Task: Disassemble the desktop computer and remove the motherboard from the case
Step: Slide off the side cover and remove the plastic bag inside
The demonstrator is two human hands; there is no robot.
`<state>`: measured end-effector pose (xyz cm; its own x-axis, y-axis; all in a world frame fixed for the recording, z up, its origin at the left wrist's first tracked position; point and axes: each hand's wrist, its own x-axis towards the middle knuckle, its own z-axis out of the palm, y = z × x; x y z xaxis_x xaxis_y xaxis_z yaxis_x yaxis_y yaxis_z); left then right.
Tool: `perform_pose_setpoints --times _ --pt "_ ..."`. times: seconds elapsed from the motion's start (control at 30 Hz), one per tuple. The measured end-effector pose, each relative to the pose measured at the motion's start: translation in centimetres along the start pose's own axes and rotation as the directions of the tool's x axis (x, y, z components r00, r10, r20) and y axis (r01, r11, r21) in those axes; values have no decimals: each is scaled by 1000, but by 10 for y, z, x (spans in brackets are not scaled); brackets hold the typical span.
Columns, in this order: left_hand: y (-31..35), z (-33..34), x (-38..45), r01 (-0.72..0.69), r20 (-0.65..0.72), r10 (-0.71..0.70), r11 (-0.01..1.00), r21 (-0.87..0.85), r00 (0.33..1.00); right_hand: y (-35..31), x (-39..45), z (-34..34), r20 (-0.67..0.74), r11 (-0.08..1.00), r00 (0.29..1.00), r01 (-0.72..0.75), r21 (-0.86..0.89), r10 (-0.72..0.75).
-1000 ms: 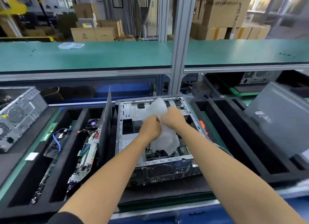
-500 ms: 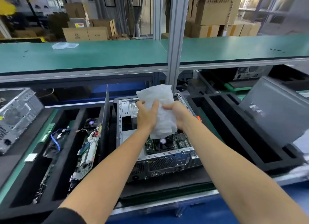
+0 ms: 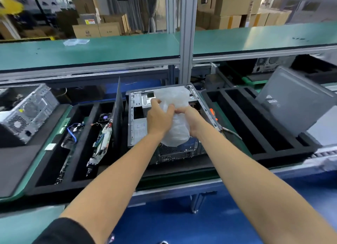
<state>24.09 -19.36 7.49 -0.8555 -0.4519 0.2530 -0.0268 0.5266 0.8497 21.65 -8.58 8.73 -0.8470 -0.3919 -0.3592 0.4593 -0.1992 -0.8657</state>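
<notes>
Desktop case (image 3: 138, 123): grey metal, lying on its side, open face up, rear ports toward the person. Translucent white bag (image 3: 176, 119) hangs crumpled above the case's interior, hiding most of the motherboard.

a long green shelf (image 3: 118, 50) runs across above the workbench, split by an upright aluminium post (image 3: 186, 36). behind it brown cardboard boxes (image 3: 98, 29) are stacked in a warehouse space, more of them at the right (image 3: 229, 6). the floor (image 3: 182, 223) below the bench edge is blue. daylight comes from the far right.
</notes>
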Motion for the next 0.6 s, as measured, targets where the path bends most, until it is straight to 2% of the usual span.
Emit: perform_pose_setpoints --times 0.13,0.33,0.6 --pt "-8 -21 -43 -62 4 62 996 71 998 29 -30 6 39 1000 999 5 6 -6" --pt "-14 -58 -88 -81 9 81 991 104 997 61 -75 34 6 1000 1000 -3 11 3" --pt "-54 -136 -151 -31 59 22 988 150 998 130 -130 96 17 998 1000 -26 49 25"
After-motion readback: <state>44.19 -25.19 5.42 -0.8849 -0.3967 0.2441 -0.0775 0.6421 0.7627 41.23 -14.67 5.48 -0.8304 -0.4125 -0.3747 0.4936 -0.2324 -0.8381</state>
